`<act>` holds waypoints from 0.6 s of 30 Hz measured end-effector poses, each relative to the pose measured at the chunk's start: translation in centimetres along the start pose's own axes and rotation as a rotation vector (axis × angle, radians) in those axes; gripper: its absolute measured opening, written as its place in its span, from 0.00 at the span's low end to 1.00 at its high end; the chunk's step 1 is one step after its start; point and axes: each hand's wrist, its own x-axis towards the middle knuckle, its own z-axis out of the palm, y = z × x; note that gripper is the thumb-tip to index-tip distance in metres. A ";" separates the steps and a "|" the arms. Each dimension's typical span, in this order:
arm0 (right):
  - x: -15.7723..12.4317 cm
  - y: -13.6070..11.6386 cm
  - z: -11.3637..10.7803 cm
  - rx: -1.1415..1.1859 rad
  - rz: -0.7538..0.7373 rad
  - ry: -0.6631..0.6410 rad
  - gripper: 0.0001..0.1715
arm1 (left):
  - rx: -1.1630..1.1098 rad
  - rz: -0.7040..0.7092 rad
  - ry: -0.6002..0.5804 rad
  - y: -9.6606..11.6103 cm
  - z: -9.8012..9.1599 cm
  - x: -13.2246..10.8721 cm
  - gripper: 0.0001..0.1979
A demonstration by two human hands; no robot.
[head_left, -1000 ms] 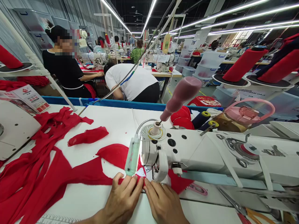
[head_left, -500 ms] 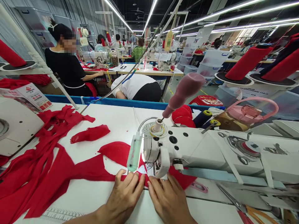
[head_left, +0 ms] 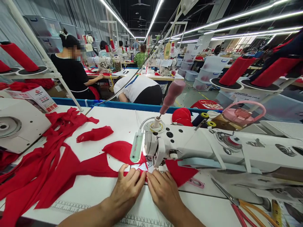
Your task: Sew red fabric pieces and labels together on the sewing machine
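Note:
My left hand [head_left: 126,190] is closed on the near edge of a red fabric strip [head_left: 97,165], its fingertips just left of the presser foot of a white sewing machine [head_left: 194,145]. Close against it, my right hand [head_left: 164,194] is closed on the same fabric, fingers bent under the machine head. The thumbs and the fabric between them are partly hidden. A small white patterned piece [head_left: 142,167] shows beyond my left fingertips. To the right of my right hand, a red flap of fabric [head_left: 181,173] comes out beneath the machine.
Red fabric strips [head_left: 56,164] spread over the left side of the table. Scissors [head_left: 233,198] with orange handles and a pink-handled tool [head_left: 196,183] lie at right. A pink screwdriver [head_left: 172,94] stands upright on the machine head. Other people work beyond the blue table edge.
The view has turned and tilted slightly, showing more of the forearms. Both hands stay at the fabric by the presser foot, and more of the white patterned piece shows.

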 end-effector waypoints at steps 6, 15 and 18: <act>0.0 -0.1 0.1 0.006 -0.016 -0.011 0.17 | -0.005 -0.006 -0.034 0.1 -0.4 0.2 0.18; 0.3 0.2 -0.2 0.026 -0.087 -0.029 0.18 | -0.045 -0.071 -0.136 0.4 -1.4 -0.9 0.19; 0.1 0.4 0.1 0.033 -0.089 -0.028 0.16 | -0.135 -0.137 -0.176 0.5 -2.4 -0.4 0.17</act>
